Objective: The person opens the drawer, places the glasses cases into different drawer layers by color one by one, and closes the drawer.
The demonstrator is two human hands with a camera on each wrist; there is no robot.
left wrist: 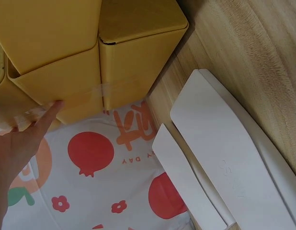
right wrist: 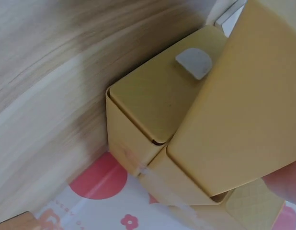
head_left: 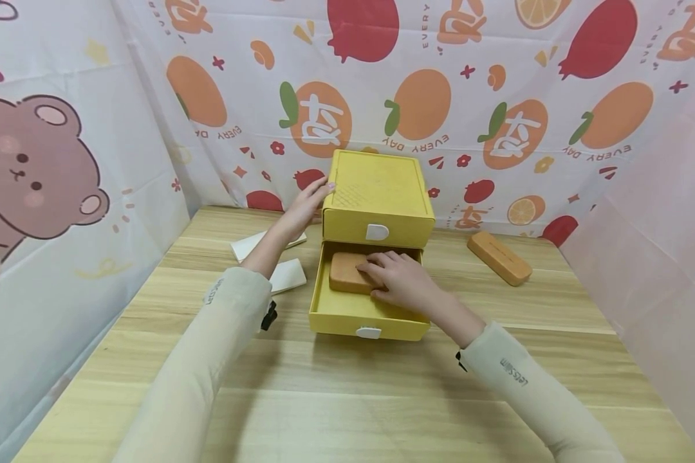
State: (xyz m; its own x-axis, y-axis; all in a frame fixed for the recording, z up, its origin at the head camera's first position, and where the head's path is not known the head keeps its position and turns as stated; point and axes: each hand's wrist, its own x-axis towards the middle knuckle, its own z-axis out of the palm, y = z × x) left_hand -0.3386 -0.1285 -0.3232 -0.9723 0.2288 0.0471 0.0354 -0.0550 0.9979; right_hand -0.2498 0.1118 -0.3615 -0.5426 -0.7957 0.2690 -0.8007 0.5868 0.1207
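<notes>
A yellow drawer unit (head_left: 382, 183) stands at the back of the table, its middle drawer (head_left: 336, 318) pulled out. Inside that drawer lies an orange-brown oblong case (head_left: 343, 273). My right hand (head_left: 402, 280) holds the case's right part, fingers bent over the top and thumb low at the front edge. In the right wrist view the drawer's side hides the case, and only a bit of hand shows. My left hand (head_left: 302, 209) touches the unit's left side with fingers extended; one straight finger (left wrist: 53, 111) presses there in the left wrist view.
Two white folded flat pieces (head_left: 288, 276) lie left of the unit. To its right is a second orange-brown case (head_left: 500, 258). White tabs (head_left: 378, 232) mark the drawer fronts, and the bottom drawer (right wrist: 153, 96) is closed. A printed curtain (head_left: 237, 83) hangs close behind.
</notes>
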